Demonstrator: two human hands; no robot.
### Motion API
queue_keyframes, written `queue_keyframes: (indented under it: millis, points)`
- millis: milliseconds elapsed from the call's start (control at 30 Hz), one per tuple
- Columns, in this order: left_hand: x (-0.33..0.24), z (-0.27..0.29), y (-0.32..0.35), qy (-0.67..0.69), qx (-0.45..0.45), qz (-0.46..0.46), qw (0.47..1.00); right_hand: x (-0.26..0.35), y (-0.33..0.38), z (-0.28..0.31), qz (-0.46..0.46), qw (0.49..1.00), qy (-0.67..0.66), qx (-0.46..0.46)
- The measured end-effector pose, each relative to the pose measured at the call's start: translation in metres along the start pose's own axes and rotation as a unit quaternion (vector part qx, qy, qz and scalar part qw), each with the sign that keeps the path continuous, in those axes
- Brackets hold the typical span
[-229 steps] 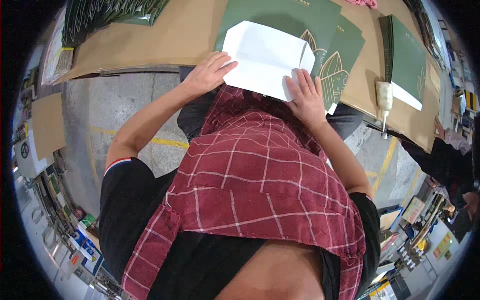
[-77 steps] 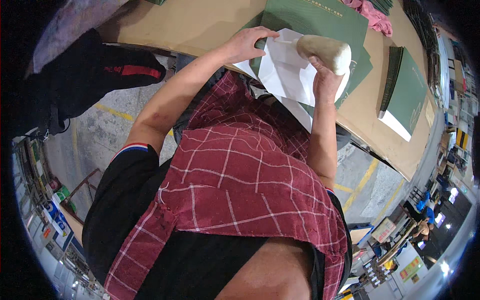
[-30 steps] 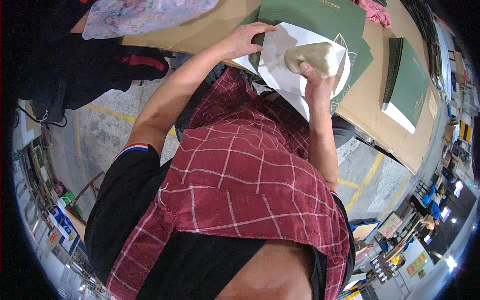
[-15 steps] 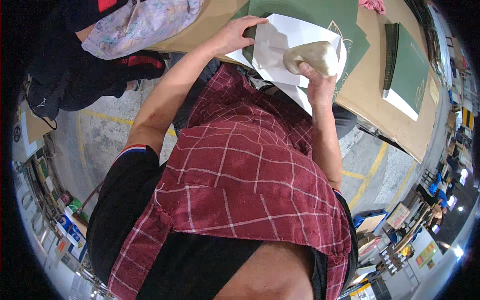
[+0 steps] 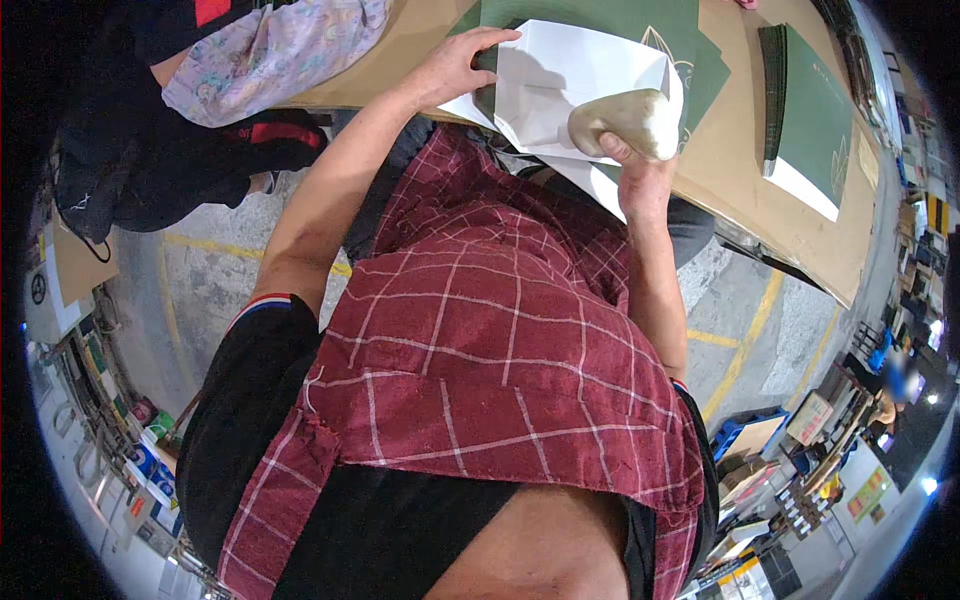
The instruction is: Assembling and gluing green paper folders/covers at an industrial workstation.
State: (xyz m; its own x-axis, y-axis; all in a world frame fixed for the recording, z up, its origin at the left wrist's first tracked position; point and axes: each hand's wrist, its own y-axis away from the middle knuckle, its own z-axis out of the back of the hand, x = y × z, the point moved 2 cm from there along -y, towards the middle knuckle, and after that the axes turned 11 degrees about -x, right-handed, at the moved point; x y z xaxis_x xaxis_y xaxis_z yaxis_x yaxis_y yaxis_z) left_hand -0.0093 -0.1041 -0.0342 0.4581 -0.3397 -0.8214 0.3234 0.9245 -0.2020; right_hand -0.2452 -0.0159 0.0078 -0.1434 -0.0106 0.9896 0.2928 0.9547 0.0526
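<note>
A white paper piece with raised, folded sides (image 5: 545, 75) lies at the table's near edge, on green sheets (image 5: 600, 12) with gold line drawings. My left hand (image 5: 455, 70) rests at its left side, thumb and fingers spread, the fingertips touching the upper left corner. In my right hand (image 5: 645, 182) is a smooth, cream-coloured rounded block (image 5: 630, 122). My thumb lies along its near side and the other fingers are hidden. The block sits over the right part of the white paper, against its near inner side.
A stack of green folded sheets (image 5: 812, 110) lies at the right on the brown tabletop (image 5: 735, 150). To the left is a person in dark clothes with a flowered cloth (image 5: 280, 55). The concrete floor (image 5: 220, 260) has yellow lines.
The block and my right hand have moved slightly downward in view. The paper's hollow shows wider at its near side. My left hand keeps its place at the corner.
</note>
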Motion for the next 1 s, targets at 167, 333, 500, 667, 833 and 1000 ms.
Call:
queue_keyframes:
  millis: [167,333,500,667,833,1000]
  points:
    - [0.001,0.001,0.0,-0.003,0.009,0.015,1.0,-0.002,0.0,0.013,0.01,0.999,0.049,-0.01]
    - [-0.001,0.002,0.0,0.005,0.015,0.03,0.999,0.004,0.002,0.023,0.026,0.996,0.07,-0.047]
    - [0.007,0.001,0.001,0.021,0.009,-0.001,1.0,0.009,0.002,0.03,0.017,0.997,0.037,-0.066]
    - [0.005,0.0,0.0,0.04,0.024,0.024,0.999,0.009,0.002,0.043,0.018,0.996,0.03,-0.081]
    - [0.008,0.0,-0.001,0.037,0.03,0.028,0.998,0.015,0.002,0.051,0.038,0.994,0.007,-0.099]
    - [0.007,0.0,0.001,0.068,0.035,0.046,0.996,0.017,0.001,0.07,0.028,0.992,0.032,-0.121]
